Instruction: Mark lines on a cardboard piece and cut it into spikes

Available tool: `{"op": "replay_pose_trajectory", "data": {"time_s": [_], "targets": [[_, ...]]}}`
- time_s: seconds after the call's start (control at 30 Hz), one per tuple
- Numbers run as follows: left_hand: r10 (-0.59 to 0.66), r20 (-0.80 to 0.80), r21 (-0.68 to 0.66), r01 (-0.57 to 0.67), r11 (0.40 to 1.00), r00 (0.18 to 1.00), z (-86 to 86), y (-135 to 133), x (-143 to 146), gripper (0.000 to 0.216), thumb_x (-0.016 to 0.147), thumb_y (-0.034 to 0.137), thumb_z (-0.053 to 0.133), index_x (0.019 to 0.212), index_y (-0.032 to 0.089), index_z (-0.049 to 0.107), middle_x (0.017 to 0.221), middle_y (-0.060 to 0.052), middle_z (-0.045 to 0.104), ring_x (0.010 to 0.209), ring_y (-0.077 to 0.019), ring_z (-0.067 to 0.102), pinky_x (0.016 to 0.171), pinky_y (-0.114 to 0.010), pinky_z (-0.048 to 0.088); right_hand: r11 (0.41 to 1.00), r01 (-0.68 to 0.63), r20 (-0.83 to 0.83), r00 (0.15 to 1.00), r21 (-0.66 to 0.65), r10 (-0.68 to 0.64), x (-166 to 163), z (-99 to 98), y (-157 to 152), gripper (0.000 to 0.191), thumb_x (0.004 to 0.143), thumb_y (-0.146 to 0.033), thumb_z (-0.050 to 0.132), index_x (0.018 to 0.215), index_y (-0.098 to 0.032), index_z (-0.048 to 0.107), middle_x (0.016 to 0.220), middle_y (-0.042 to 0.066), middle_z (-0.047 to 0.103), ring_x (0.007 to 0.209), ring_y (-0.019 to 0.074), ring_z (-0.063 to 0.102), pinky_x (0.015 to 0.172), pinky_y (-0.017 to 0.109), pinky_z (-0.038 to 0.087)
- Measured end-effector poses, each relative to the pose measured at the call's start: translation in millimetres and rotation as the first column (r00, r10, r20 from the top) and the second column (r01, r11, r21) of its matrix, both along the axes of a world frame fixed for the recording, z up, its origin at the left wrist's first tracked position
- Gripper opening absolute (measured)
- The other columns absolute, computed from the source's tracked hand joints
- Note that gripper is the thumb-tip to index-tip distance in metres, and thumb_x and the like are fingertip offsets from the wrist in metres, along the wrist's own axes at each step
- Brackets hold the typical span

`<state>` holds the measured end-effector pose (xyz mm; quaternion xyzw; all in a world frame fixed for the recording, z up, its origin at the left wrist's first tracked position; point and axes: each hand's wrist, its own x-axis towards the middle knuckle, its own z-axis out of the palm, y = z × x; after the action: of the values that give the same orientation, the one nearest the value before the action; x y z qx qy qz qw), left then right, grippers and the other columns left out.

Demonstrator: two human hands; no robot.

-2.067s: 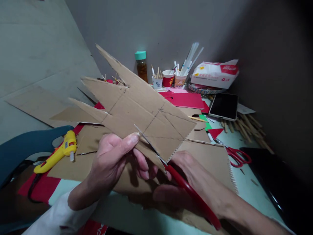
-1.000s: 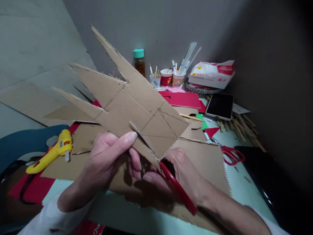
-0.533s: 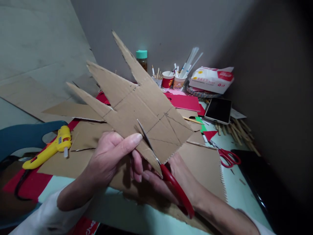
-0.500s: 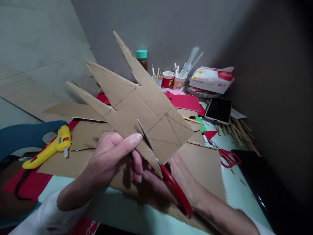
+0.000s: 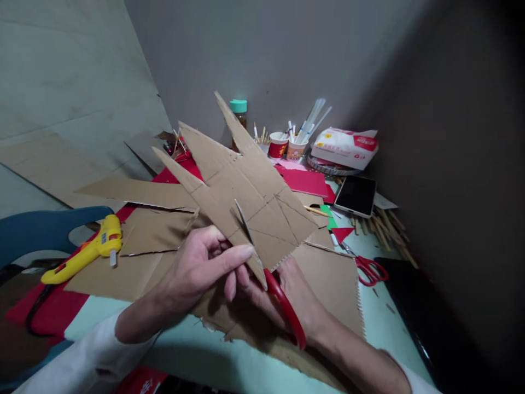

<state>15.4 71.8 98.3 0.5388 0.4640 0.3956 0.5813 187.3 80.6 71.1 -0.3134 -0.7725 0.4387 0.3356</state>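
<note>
My left hand [image 5: 197,271] pinches the near edge of a spiky brown cardboard cut-out [image 5: 241,191], thumb on top, and holds it tilted above the table. Pencil lines cross its near part. My right hand [image 5: 295,298] is closed on red-handled scissors [image 5: 283,306]. Their blades [image 5: 246,224] stick up through a slit in the cardboard, right beside my left thumb.
Flat cardboard sheets [image 5: 332,279] cover the table below. A yellow glue gun [image 5: 84,251] lies at left by a blue chair back [image 5: 41,232]. A second pair of red scissors [image 5: 369,270], a tablet [image 5: 356,195], wooden sticks [image 5: 381,227], cups with pens [image 5: 287,146], a jar [image 5: 238,112] and a bag [image 5: 344,146] sit at the right and back.
The cardboard cut-out has come down and tipped away, its spikes now lower against the wall. The scissors have moved a little deeper along the slit. My left thumb has slid closer to the blades.
</note>
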Motion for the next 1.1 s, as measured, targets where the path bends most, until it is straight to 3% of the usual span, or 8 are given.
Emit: {"op": "replay_pose_trajectory", "data": {"time_s": [0.3, 0.4, 0.53, 0.63, 0.77, 0.87, 0.97, 1.1], "targets": [[0.067, 0.248, 0.029, -0.077, 0.997, 0.967, -7.1, -2, 5, 0.038, 0.082, 0.039, 0.073, 0.054, 0.014, 0.067, 0.050, -0.007, 0.068, 0.037, -0.0107, 0.057, 0.037, -0.018, 0.041, 0.991, -0.135, -0.013, 0.991, 0.009, 0.135, 8, 13.0, 2, 0.029, 0.101, -0.041, 0.051, 0.086, -0.020, 0.064, 0.082, 0.000, 0.064, 0.077, 0.0156, 0.059, 0.082, 0.028, 0.047], [0.104, 0.299, 0.017, -0.114, 0.993, 0.948, -4.8, -1, 5, 0.036, 0.081, 0.039, 0.075, 0.056, 0.014, 0.066, 0.048, -0.005, 0.067, 0.036, -0.0101, 0.055, 0.035, -0.017, 0.038, 0.994, -0.092, 0.033, 0.995, -0.065, 0.094, 11, 12.4, 0, 0.033, 0.096, -0.050, 0.057, 0.084, -0.019, 0.062, 0.074, 0.000, 0.061, 0.068, 0.0156, 0.056, 0.069, 0.027, 0.047], [0.317, 0.426, 0.074, -0.381, 0.922, 0.848, 8.9, 7, -5, 0.031, 0.076, 0.030, 0.077, 0.053, 0.016, 0.061, 0.041, 0.001, 0.059, 0.031, -0.0077, 0.048, 0.034, -0.018, 0.037, 0.982, -0.045, 0.108, 0.992, -0.185, 0.066, 14, 7.4, -4, 0.037, 0.085, -0.054, 0.068, 0.087, -0.018, 0.059, 0.067, -0.002, 0.056, 0.059, 0.0137, 0.048, 0.057, 0.025, 0.042], [0.405, 0.483, 0.111, -0.513, 0.851, 0.776, 17.7, 12, -14, 0.029, 0.071, 0.023, 0.077, 0.050, 0.017, 0.058, 0.038, 0.004, 0.053, 0.031, -0.0062, 0.043, 0.037, -0.019, 0.039, 0.985, -0.059, 0.124, 0.989, -0.160, 0.080, 16, 3.1, -6, 0.034, 0.086, -0.052, 0.064, 0.090, -0.019, 0.059, 0.066, -0.003, 0.056, 0.058, 0.0134, 0.047, 0.058, 0.025, 0.043], [0.401, 0.559, 0.120, -0.549, 0.827, 0.726, 20.4, 15, -24, 0.014, 0.065, 0.015, 0.078, 0.059, 0.017, 0.065, 0.056, 0.004, 0.064, 0.052, -0.0079, 0.057, 0.054, -0.018, 0.051, 0.995, -0.078, 0.198, 0.976, -0.067, 0.090, 21, 1.1, -3, 0.029, 0.086, -0.049, 0.061, 0.090, -0.020, 0.059, 0.069, -0.001, 0.059, 0.060, 0.0147, 0.050, 0.058, 0.026, 0.043], [0.393, 0.626, 0.083, -0.559, 0.825, 0.673, 20.7, 17, -31, 0.018, 0.064, 0.015, 0.078, 0.058, 0.018, 0.061, 0.070, 0.002, 0.070, 0.065, -0.0109, 0.063, 0.066, -0.022, 0.057, 0.992, -0.098, 0.211, 0.971, -0.079, 0.113, 31, -0.3, 3, 0.035, 0.084, -0.055, 0.062, 0.093, -0.020, 0.061, 0.070, 0.000, 0.060, 0.062, 0.0162, 0.052, 0.059, 0.027, 0.043], [0.381, 0.606, 0.077, -0.529, 0.845, 0.698, 21.3, 19, -36, 0.019, 0.065, 0.019, 0.077, 0.061, 0.017, 0.058, 0.073, 0.000, 0.071, 0.064, -0.0152, 0.065, 0.064, -0.031, 0.061, 0.993, -0.049, 0.200, 0.977, -0.105, 0.069, 42, -2.9, 11, 0.040, 0.087, -0.059, 0.060, 0.100, -0.022, 0.063, 0.074, 0.000, 0.062, 0.065, 0.0169, 0.055, 0.063, 0.027, 0.042], [0.364, 0.540, 0.132, -0.504, 0.854, 0.759, 19.3, 17, -38, 0.020, 0.072, 0.022, 0.074, 0.090, 0.016, 0.065, 0.088, -0.004, 0.073, 0.072, -0.0198, 0.070, 0.061, -0.035, 0.064, 0.986, -0.054, 0.154, 0.985, -0.159, 0.079, 50, -1.6, 18, 0.046, 0.086, -0.065, 0.060, 0.104, -0.024, 0.062, 0.075, -0.001, 0.062, 0.063, 0.0162, 0.053, 0.060, 0.026, 0.040]]}}
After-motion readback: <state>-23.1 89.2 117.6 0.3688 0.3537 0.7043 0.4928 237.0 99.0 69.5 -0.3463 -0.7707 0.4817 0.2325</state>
